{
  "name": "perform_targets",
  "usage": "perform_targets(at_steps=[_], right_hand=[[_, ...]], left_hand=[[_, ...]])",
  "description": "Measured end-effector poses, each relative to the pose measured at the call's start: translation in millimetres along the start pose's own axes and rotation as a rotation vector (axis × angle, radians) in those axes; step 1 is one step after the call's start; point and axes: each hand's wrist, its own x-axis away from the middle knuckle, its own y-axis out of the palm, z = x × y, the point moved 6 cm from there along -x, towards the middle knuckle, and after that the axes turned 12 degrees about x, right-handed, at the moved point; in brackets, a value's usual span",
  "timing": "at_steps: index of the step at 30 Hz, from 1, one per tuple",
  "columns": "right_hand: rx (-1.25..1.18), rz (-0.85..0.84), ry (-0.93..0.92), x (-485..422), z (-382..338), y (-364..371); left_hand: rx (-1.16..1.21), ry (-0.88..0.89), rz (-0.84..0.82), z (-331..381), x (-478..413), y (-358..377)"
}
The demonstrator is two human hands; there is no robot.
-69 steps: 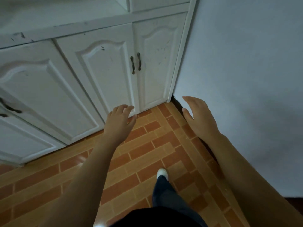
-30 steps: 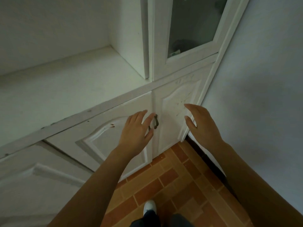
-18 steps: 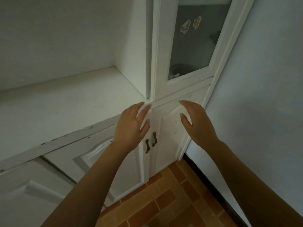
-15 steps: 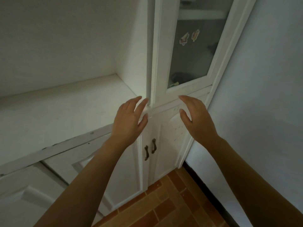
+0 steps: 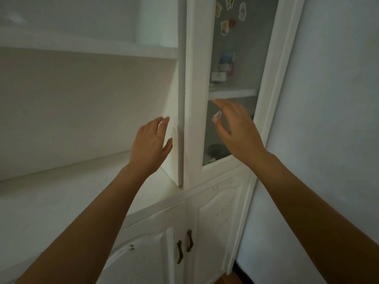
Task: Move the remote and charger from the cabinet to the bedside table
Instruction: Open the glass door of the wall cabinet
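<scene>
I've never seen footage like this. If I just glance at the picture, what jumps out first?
Two bare arms reach up from the bottom corners, the left hand and right hand open and empty, both raised before a tall white cabinet. The right hand is in front of its glass door, which carries small stickers; jars sit dimly on a shelf behind the glass. Lower down, two dark handles mark a pair of shut doors.

- Cabinet, centre of frame: white-painted wood, matt, scuffed lower down.
- Door pane, upper right: glass, smooth.
- Handles, bottom centre: dark metal.
- Wall, right: matt paint.
</scene>
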Motion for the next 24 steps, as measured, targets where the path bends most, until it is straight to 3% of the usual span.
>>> perform_targets(at_steps=[14, 24], right_hand=[[0.134, -0.145, 0.020, -37.9, 9.9, 52.5], [0.194, -0.155, 0.042, -50.1, 15.5, 73.7]], left_hand=[[0.065, -0.006, -0.224, -33.8, 1.9, 62.7], [0.197, 0.016, -0.259, -50.5, -2.1, 90.2]])
